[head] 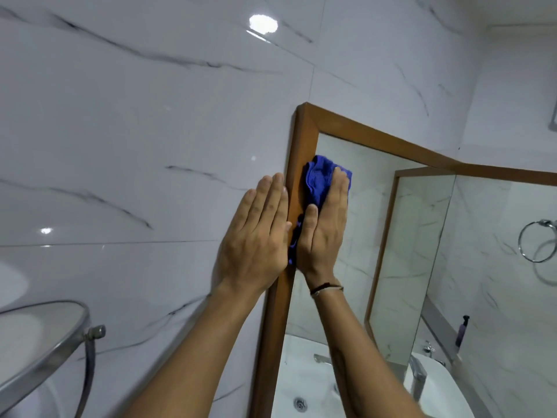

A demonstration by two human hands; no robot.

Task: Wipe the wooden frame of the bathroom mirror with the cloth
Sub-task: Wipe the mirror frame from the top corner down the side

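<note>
Wooden frame (302, 137), smooth and brown with a mitred corner, borders the mirror glass (370, 236) on glossy, dark-veined tile (120, 140). On the frame's left upright the right hand (324, 236) lies flat with straight fingers, pressing a crumpled blue cloth (318, 179) over the wood and the edge of the glass. The left hand (256, 236) rests flat on the tile just beside that upright and holds nothing.

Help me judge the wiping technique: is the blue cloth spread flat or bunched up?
Bunched. The blue cloth shows crumpled folds above the right hand, which presses it with straight fingers against the wooden frame.
</note>
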